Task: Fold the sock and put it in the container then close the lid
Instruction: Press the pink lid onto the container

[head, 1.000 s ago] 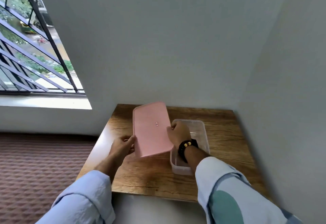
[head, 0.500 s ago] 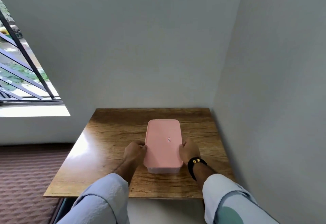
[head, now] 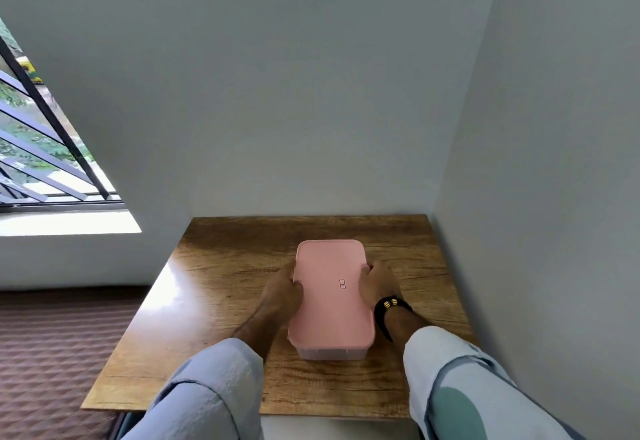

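A pink lid (head: 330,290) lies flat on top of the clear plastic container (head: 330,352), whose front wall shows below it, in the middle of the wooden table (head: 221,301). My left hand (head: 282,289) grips the lid's left long edge. My right hand (head: 377,284), with a black band at the wrist, grips the right long edge. The lid hides the inside of the container, and no sock is in sight.
The table stands in a corner, with a grey wall (head: 311,93) behind it and another wall (head: 536,197) along its right side. A barred window (head: 41,149) is at the left. A reddish patterned floor (head: 52,353) lies left of the table.
One second ago both hands held the lid tilted to the left of the open container. They have brought it down flat onto the container and now hold it by both long sides.
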